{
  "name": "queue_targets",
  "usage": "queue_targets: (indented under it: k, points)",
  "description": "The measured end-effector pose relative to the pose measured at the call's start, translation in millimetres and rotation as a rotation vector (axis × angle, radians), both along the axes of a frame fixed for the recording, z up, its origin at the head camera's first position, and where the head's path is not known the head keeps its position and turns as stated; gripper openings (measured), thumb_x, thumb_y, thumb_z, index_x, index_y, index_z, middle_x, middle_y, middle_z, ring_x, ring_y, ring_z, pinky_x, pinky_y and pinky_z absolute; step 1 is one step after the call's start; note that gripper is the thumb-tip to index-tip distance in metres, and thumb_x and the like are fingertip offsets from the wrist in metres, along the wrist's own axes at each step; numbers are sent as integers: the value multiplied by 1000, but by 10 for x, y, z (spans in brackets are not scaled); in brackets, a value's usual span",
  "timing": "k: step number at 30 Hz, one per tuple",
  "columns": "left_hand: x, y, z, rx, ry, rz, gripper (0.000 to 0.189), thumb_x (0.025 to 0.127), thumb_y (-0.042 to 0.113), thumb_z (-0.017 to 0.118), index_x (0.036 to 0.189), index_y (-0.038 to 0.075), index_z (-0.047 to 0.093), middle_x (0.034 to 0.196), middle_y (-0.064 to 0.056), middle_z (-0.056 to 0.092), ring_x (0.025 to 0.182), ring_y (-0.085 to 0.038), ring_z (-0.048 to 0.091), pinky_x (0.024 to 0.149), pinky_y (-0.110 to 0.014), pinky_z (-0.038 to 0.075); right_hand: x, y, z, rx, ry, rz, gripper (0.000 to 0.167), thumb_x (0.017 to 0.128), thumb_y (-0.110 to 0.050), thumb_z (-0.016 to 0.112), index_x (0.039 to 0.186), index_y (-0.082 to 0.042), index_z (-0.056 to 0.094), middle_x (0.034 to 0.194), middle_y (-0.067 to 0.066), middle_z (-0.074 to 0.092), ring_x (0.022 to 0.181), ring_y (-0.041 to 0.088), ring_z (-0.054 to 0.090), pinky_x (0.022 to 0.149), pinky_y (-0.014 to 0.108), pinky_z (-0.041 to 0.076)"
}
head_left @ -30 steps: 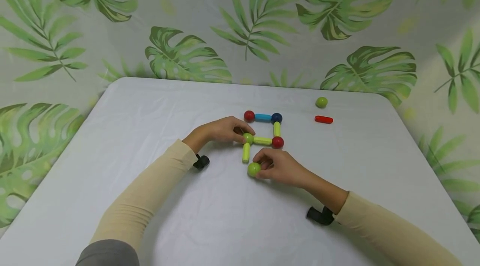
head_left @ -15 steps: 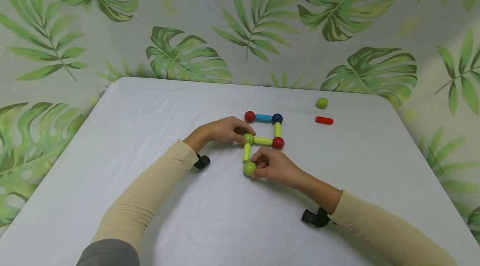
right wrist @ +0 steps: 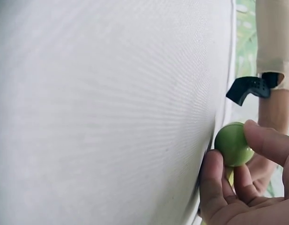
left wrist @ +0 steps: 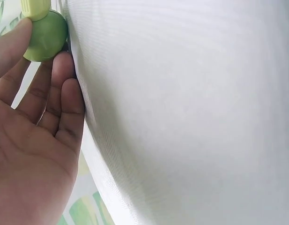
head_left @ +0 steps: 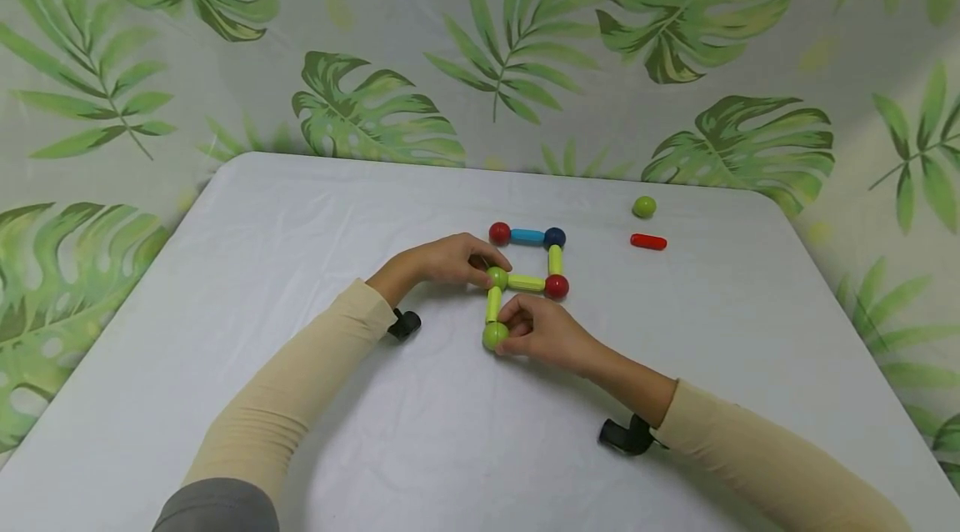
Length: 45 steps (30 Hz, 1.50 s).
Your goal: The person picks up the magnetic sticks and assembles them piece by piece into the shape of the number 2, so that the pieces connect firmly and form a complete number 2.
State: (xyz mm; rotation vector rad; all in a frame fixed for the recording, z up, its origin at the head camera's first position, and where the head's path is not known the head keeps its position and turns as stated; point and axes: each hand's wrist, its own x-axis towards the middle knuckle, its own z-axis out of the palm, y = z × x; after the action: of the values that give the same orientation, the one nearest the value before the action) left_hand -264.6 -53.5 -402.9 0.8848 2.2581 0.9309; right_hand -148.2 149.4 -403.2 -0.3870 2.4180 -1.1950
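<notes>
My left hand [head_left: 450, 258] pinches a green ball [left wrist: 49, 37] where two yellow-green rods meet. One rod [head_left: 527, 283] runs right to a red ball [head_left: 557, 287]; the other rod [head_left: 493, 304] points toward me. At that rod's near end, my right hand [head_left: 551, 333] holds a second green ball [right wrist: 233, 144] between thumb and fingers, right up against the rod. From the red ball, another yellow-green rod [head_left: 555, 259] leads back to a dark blue ball [head_left: 555, 238]. A blue rod [head_left: 527, 237] joins that to a second red ball [head_left: 499, 233].
A loose green ball [head_left: 644, 207] and a red rod [head_left: 648, 242] lie at the back right of the white-covered table [head_left: 712, 307]. Behind the table hangs a leaf-patterned cloth [head_left: 525, 57]. Each wrist wears a black camera mount.
My right hand has moved left with its green ball, closing the gap to the near end of the yellow-green rod. The left hand has kept its hold in place.
</notes>
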Motion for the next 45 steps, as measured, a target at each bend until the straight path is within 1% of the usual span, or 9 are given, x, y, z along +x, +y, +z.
queue_targets:
  k: [5, 11, 18, 23, 32, 39, 42, 45]
  points:
    - [-9, 16, 13, -10, 7, 14, 36, 92, 14, 67, 128, 15, 67, 129, -3, 66, 113, -20, 61, 95, -30, 52, -20, -20, -8, 11, 12, -9, 35, 82, -13, 81, 108, -5, 60, 101, 8, 69, 86, 13, 63, 78, 25, 57]
    - [-14, 43, 57, -26, 15, 11, 36, 93, 14, 66, 129, 16, 67, 132, -3, 64, 115, -22, 62, 94, -30, 52, -49, -27, -4, 12, 24, -7, 35, 81, -14, 81, 108, -5, 60, 102, 8, 68, 86, 13, 62, 78, 24, 56]
    - [-52, 62, 74, -35, 27, 28, 36, 94, 14, 64, 130, 16, 66, 132, -3, 64, 116, -22, 60, 99, -34, 51, -113, -32, 16, 2, 40, -3, 34, 82, -14, 81, 107, -5, 60, 101, 8, 67, 86, 14, 61, 76, 24, 55]
    - [-69, 59, 81, -30, 37, 25, 38, 94, 14, 63, 131, 14, 65, 133, -4, 64, 117, -23, 60, 101, -36, 50, -152, -27, 30, -6, 18, -3, 35, 82, -14, 81, 108, -5, 59, 103, 9, 67, 86, 15, 60, 74, 24, 55]
    - [-79, 37, 61, -27, 63, 21, 38, 93, 14, 64, 131, 13, 64, 133, -4, 64, 117, -24, 62, 100, -35, 51, -192, -20, 41, -5, -2, 18, 35, 83, -14, 80, 109, -5, 59, 104, 10, 66, 87, 16, 61, 75, 25, 56]
    - [-88, 37, 44, -19, 68, 34, 38, 94, 13, 63, 131, 14, 64, 134, -3, 64, 116, -22, 62, 101, -36, 50, -293, 45, 30, -26, -58, 56, 32, 86, -16, 77, 109, -4, 59, 108, 11, 65, 88, 17, 62, 71, 26, 57]
    - [-94, 40, 35, -19, 66, 38, 37, 94, 13, 63, 131, 15, 64, 133, -4, 64, 117, -23, 61, 102, -36, 50, -326, 99, 33, -18, -81, 41, 32, 87, -19, 75, 110, -4, 58, 109, 11, 64, 89, 18, 61, 70, 27, 56]
    - [-95, 41, 26, -20, 58, 37, 37, 94, 13, 63, 131, 14, 64, 133, -4, 64, 117, -23, 61, 102, -36, 50, -344, 163, 43, 0, -93, -1, 31, 90, -21, 72, 113, -5, 58, 110, 11, 64, 88, 19, 60, 70, 27, 56]
